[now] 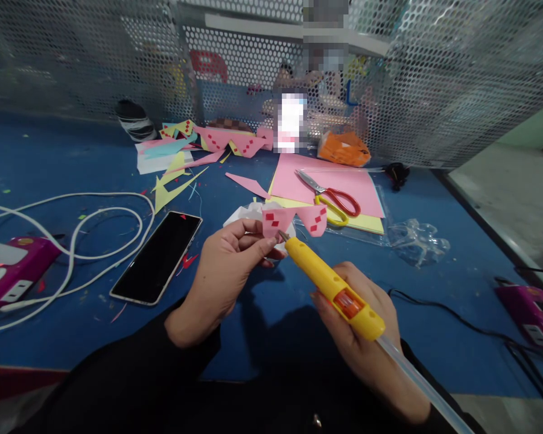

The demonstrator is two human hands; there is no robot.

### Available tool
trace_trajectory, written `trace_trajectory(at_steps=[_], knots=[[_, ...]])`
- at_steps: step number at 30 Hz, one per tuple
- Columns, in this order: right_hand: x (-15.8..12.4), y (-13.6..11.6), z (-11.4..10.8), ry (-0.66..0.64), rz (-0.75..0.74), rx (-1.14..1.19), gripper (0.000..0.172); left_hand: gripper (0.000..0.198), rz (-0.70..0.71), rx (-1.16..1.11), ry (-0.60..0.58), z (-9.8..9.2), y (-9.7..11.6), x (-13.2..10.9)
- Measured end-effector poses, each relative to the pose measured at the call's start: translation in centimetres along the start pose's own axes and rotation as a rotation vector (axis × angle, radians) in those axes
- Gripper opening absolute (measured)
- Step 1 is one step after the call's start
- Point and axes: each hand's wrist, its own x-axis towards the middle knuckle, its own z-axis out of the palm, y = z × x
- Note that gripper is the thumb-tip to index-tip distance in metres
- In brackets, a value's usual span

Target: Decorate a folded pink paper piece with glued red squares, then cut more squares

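Pinched in my left hand (pixel 228 265) is a pair of pink paper glasses (pixel 314 222) with small red diamond patches on both lenses. My right hand (pixel 366 313) grips a yellow hot glue gun (pixel 319 268), a clear glue stick (pixel 416 380) trailing out of its back end. The metal nozzle (pixel 284 235) is at the lower edge of the left lens, close to my left fingertips; whether it touches the paper I cannot tell. Crumpled white paper (pixel 247 212) lies behind the glasses, partly hidden by my left hand.
Scissors (pixel 332 196) rest on pink sheets (pixel 298 175). A phone (pixel 158 259), white cable (pixel 75 241) and yellow offcuts (pixel 174 190) lie to the left. Finished-looking pink glasses (pixel 233 141) stand by the perforated metal screen (pixel 244 54). Crumpled clear plastic (pixel 419 241) and a purple power strip (pixel 531 310) are right.
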Motion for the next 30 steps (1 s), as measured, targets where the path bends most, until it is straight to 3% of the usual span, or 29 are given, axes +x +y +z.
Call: trace_trajectory(at_steps=[18,30], knots=[[-0.04,-0.03,-0.01,0.013,-0.004,-0.018,0.022,0.015,-0.005,0.033,0.009,0.06,0.05,0.0],[-0.19,-0.02,-0.02,-0.016,0.034,0.027,0.018,0.015,0.083,0.162,0.11,0.46,0.26,-0.45]])
